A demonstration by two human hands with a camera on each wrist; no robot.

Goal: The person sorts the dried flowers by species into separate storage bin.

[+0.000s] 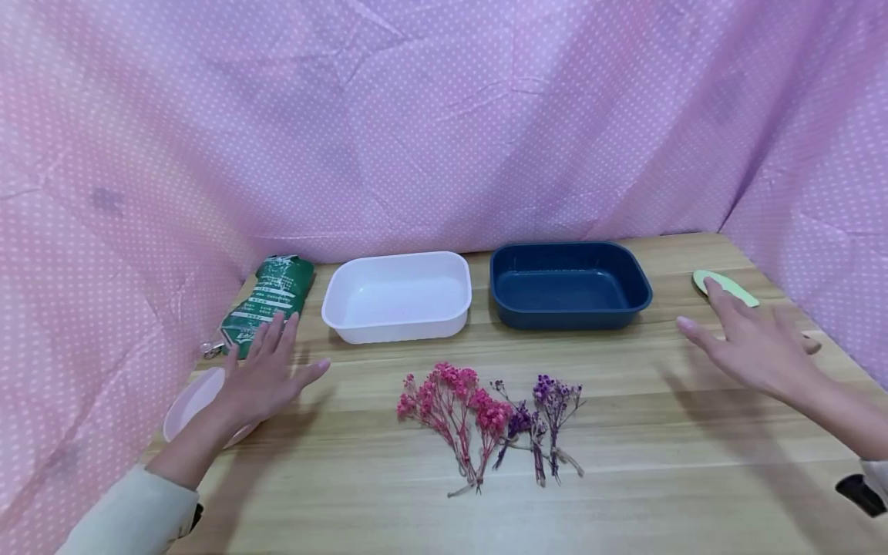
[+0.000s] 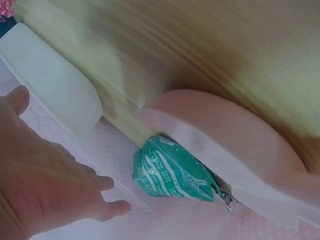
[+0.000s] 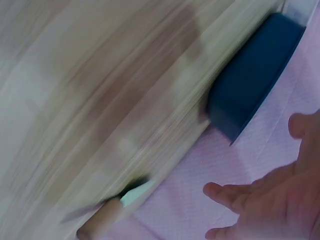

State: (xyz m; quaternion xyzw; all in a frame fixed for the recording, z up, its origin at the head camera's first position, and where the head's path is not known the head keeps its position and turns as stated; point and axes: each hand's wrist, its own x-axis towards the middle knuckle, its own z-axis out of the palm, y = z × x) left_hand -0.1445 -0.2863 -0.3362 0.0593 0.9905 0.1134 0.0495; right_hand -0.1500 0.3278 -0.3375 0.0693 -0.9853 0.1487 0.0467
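Observation:
My left hand (image 1: 267, 381) hovers with spread fingers over a pale pink plastic vessel (image 1: 186, 401) at the left, partly hidden by the hand and wrist. Just beyond the fingers lies a green printed packet (image 1: 274, 297). On the other side, my right hand (image 1: 752, 351) hangs above the table, its fingers extended and holding nothing. Near it is a flat, light green piece (image 1: 718, 284), partly covered by the fingers. The right wrist view shows a brown handle (image 3: 102, 217) beside that piece; its kind is blurred.
Bunches of dried pink flowers (image 1: 451, 401) and purple flowers (image 1: 555, 397) lie mid-table. Behind them stand a white rectangular basin (image 1: 395, 331) and a dark blue one (image 1: 572, 317). Dotted pink cloth (image 1: 444, 139) hangs round the back and sides.

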